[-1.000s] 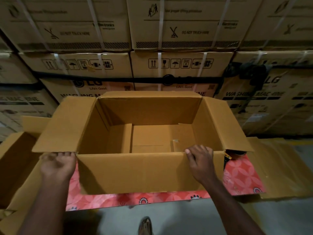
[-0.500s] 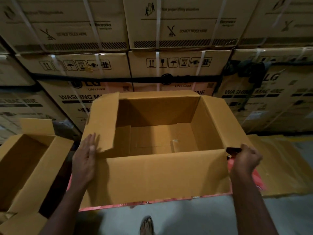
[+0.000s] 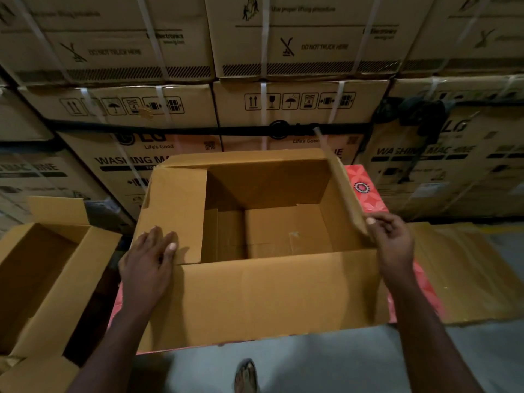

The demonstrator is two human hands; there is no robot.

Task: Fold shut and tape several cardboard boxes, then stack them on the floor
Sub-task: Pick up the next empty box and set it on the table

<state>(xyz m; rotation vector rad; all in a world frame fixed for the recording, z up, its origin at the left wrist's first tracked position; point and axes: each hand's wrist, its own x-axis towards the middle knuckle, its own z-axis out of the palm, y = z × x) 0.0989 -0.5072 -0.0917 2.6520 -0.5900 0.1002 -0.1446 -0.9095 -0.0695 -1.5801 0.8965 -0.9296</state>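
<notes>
Side-flap stage. The cardboard box [image 3: 255,293] stood open on a red patterned sheet [image 3: 365,191]. Left grip [image 3: 147,262], fingers flat, pressed the nine-o'clock flap [image 3: 178,205] inward; right grip [image 3: 392,239] pinched the upright three-o'clock flap [image 3: 344,199], which apparently needed lowering next.

Beyond both grips I see a wall of printed cartons [image 3: 300,46], marked "WASHING MACHINE" and "DO NOT TRUCK HERE", with a row of handling symbols. White strapping bands [image 3: 264,38] run vertically over them. A black strap [image 3: 198,131] crosses them horizontally. A dark cloth bundle [image 3: 422,114] hangs on it, up and to the right of the right grip [image 3: 392,242]. A red floral sheet [image 3: 365,188] shows just beyond the right grip, and more of it shows under the left grip [image 3: 147,268]. A flat cardboard sheet [image 3: 467,268] lies right of the right grip. The grey floor [image 3: 326,361] is nearer me than either grip. A sandalled foot [image 3: 246,375] is on it, between the grips, at the bottom edge.
</notes>
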